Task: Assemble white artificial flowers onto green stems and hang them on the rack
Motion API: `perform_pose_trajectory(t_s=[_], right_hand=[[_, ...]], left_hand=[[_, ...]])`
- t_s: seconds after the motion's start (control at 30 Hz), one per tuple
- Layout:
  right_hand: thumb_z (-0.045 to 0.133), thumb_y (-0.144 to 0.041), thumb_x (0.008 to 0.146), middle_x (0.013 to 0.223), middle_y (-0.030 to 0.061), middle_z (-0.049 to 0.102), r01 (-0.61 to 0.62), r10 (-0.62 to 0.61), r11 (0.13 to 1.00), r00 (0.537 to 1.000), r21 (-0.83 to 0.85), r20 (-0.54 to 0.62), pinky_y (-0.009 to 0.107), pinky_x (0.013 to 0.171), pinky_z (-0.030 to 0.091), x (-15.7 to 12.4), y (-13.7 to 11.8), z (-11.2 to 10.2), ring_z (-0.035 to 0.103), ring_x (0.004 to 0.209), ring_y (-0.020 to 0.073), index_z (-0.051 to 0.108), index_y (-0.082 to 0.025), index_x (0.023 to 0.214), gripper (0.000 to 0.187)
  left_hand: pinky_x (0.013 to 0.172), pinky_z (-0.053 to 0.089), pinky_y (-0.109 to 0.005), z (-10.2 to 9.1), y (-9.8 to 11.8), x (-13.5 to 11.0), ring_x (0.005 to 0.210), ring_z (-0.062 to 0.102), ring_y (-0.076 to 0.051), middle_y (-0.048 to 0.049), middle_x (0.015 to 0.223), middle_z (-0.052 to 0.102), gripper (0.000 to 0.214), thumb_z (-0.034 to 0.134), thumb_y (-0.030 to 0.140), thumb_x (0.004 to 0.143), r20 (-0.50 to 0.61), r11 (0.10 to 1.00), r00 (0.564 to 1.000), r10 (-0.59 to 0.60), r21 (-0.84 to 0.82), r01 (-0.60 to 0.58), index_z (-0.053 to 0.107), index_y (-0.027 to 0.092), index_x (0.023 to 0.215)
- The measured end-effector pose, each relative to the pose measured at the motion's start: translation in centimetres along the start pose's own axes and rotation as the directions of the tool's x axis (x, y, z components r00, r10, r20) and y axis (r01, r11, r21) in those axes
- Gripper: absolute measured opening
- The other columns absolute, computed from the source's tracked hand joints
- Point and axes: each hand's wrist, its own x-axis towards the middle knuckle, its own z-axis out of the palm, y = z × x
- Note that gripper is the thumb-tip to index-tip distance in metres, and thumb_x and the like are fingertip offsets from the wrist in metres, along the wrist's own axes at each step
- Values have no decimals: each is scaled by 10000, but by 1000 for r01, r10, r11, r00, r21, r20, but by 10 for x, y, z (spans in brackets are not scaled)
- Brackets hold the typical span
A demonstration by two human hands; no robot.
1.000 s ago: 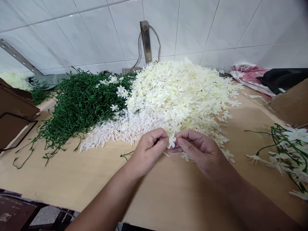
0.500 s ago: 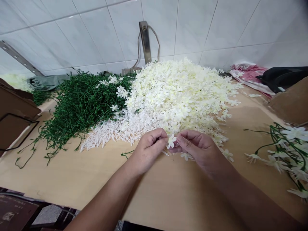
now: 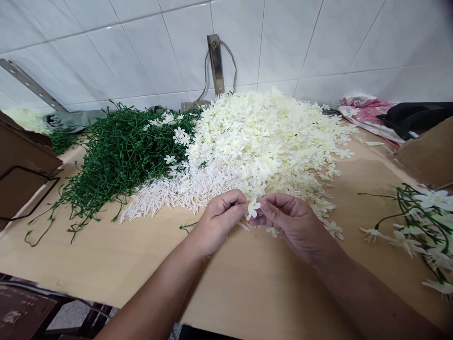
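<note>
My left hand (image 3: 219,222) and my right hand (image 3: 290,219) meet just above the wooden table (image 3: 141,264), both with fingers pinched. Between their fingertips sits one small cream artificial flower (image 3: 252,208). Each hand grips it from its own side. Right behind them rises a big heap of the same cream flowers (image 3: 269,137). A spread of thin white plastic stamens (image 3: 180,186) lies to the left of the hands.
A pile of green plastic stems (image 3: 116,156) covers the left of the table. Finished stems with white flowers (image 3: 421,226) lie at the right edge. Brown cardboard (image 3: 21,165) stands at the left, a brown box (image 3: 428,151) and dark cloth at the right. A tiled wall is behind.
</note>
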Motion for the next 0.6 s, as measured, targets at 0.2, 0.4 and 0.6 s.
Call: perform_pose_trajectory(t_s=[0.2,0.4,0.6], right_hand=[[711,-358,649,583,-28,667,-11,11,998,1000,66,-11,226,636,503,1,2,1,611,559,80,665,-186,638,178],[699,-347,665,604,-22,663,7,-7,999,1000,46,10,226,642,497,0,2,1,608,578,81,655,-187,657,167],[732,-224,597,609,-45,624,11,-11,1000,999,-9,-48,207,604,497,0,-2,8,615,594,84,598,-184,680,163]], left_hand=[[524,281,-209,-1,-1,0,528,325,-65,51,556,396,142,460,202,764,18,998,1000,-24,-56,25,475,158,630],[523,274,-206,-1,-1,0,526,326,-62,50,547,396,142,466,198,748,-1,994,998,-61,-96,60,473,150,615],[495,268,-195,1,-1,4,503,331,-55,55,525,402,102,471,174,696,-60,976,989,-139,-179,126,480,147,598]])
